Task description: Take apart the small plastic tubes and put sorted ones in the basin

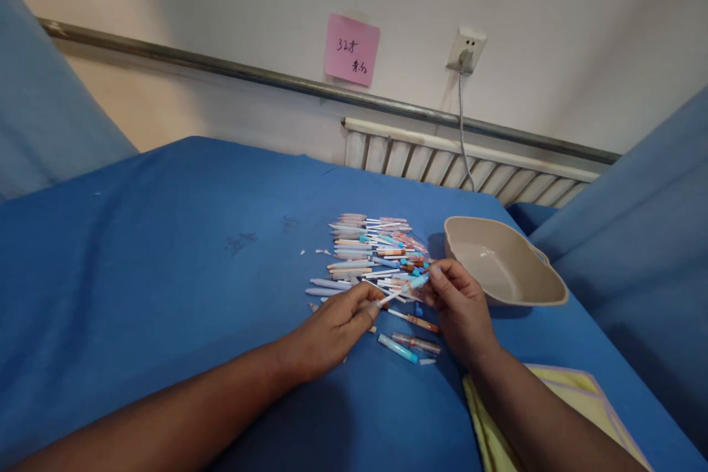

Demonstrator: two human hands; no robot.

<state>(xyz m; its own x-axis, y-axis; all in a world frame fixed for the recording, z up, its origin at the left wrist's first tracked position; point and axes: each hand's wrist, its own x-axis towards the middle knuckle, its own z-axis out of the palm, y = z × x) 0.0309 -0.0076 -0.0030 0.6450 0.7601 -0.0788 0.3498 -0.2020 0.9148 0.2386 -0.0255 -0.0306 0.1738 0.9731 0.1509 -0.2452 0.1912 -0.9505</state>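
My left hand (346, 317) pinches the white end of a thin pen refill (391, 297). My right hand (460, 302) grips a light-blue pen barrel (416, 283) at the other end, fingertips closed round it. The two parts line up in a slant between my hands, above the table. Beneath and beyond them lies a spread of pen parts (354, 254): grey and beige pointed barrels on the left, white refills and coloured pieces on the right. Nearer me rest a turquoise pen barrel (398, 348) and a clear patterned barrel (416, 343).
A beige plastic basin (506, 262) stands right of the pens. At the lower right is a folded yellow cloth (569, 398) on the blue-covered table (166, 258). Behind are a radiator (420, 155), a metal rail (248, 74) and a plugged-in socket (466, 50). Blue curtains hang both sides.
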